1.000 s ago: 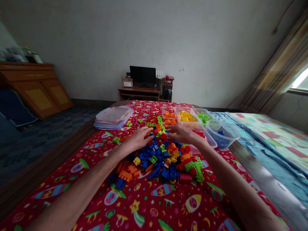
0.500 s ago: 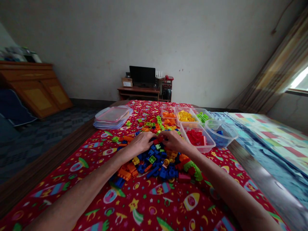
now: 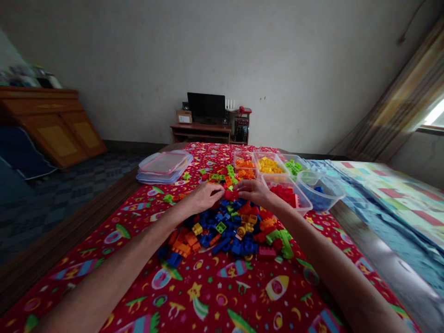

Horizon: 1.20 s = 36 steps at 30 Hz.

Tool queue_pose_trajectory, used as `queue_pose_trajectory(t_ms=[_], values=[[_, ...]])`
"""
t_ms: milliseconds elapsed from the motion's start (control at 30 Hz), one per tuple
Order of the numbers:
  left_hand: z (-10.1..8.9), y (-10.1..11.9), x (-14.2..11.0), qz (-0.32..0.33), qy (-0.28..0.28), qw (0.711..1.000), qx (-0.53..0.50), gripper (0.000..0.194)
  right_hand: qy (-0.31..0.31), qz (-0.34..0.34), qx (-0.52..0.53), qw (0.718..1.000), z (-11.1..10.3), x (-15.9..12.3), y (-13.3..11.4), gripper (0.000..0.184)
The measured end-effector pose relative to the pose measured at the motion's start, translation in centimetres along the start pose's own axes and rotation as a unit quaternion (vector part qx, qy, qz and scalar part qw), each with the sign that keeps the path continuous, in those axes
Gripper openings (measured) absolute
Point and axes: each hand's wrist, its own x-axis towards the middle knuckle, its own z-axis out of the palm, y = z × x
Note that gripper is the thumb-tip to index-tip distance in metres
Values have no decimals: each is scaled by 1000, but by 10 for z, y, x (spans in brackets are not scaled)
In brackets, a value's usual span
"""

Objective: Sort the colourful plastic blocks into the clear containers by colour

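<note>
Left hand (image 3: pixel 204 198) and right hand (image 3: pixel 255 191) are curling mid-frame by a red block (image 3: pixel 229 194), hold unclear; likely light, hard: pinch its sides.

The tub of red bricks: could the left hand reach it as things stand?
Probably not straight across: the right hand sits between the left hand and the tub of red bricks. The tub's top looks open, so the way would likely be free if that hand moved aside.
</note>
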Motion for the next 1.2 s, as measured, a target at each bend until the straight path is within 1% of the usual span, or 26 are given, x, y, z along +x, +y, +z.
queue_pose_trajectory(t_ms=[67,167,267,333,433,533,600,700,800,867,967,1067,1200], values=[[0,1,0,-5,6,1000,2,32,1,12,19,1000,-1,-1,-3,21],[3,3,0,-8,6,1000,-12,32,4,14,5,1000,-1,-1,-3,20],[10,4,-1,-13,-3,999,-40,31,-5,0,-41,999,3,0,-1,21],[14,2,0,-21,0,997,-70,27,-5,-24,-84,996,8,-1,0,23],[17,-2,1,-42,9,986,-160,30,7,-53,-144,988,14,-3,-3,23],[17,-3,3,-62,16,968,-244,35,30,-51,-165,985,16,-7,-10,21],[16,-1,4,-69,19,956,-285,34,62,-51,-180,980,16,-9,-14,20],[15,-2,5,-69,10,944,-322,31,112,-61,-228,965,14,-11,-18,17],[12,-7,6,-53,4,958,-281,30,133,-74,-280,948,13,-11,-20,16],[9,-11,5,-51,10,973,-225,31,142,-79,-309,937,12,-12,-22,23],[5,-13,4,-57,18,986,-155,31,151,-59,-339,927,6,-14,-26,27],[4,-9,3,-58,18,992,-107,32,130,-45,-364,921,-3,-16,-28,25],[4,-2,1,-55,20,996,-60,34,107,-39,-382,917,-12,-17,-24,27]])
